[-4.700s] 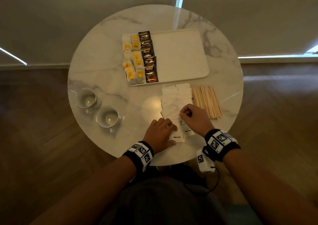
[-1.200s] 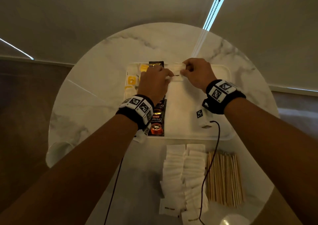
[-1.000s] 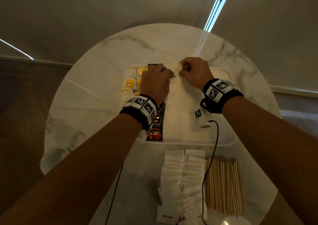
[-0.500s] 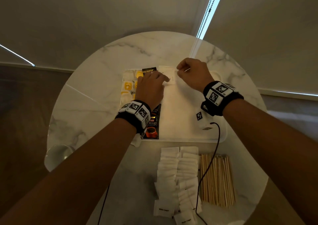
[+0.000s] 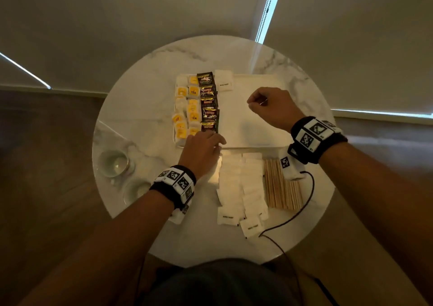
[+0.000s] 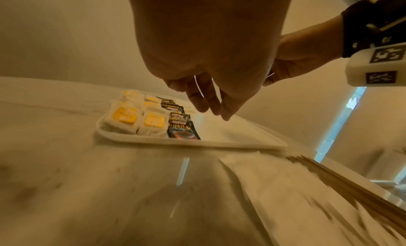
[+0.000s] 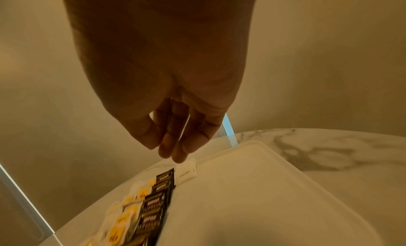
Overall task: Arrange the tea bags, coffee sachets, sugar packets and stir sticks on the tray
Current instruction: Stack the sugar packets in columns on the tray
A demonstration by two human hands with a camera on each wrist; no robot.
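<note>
Left hand (image 6: 211,62) hanging over white tray (image 6: 230,142), fingers loose and empty, tea bags (image 6: 134,118) beside dark coffee sachets (image 6: 182,128), stir sticks (image 6: 351,185) at right, blurred.

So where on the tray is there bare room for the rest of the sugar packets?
The tray is bare right of the coffee sachets and below the lone sugar packet. Its left side is crowded with tea bags.
</note>
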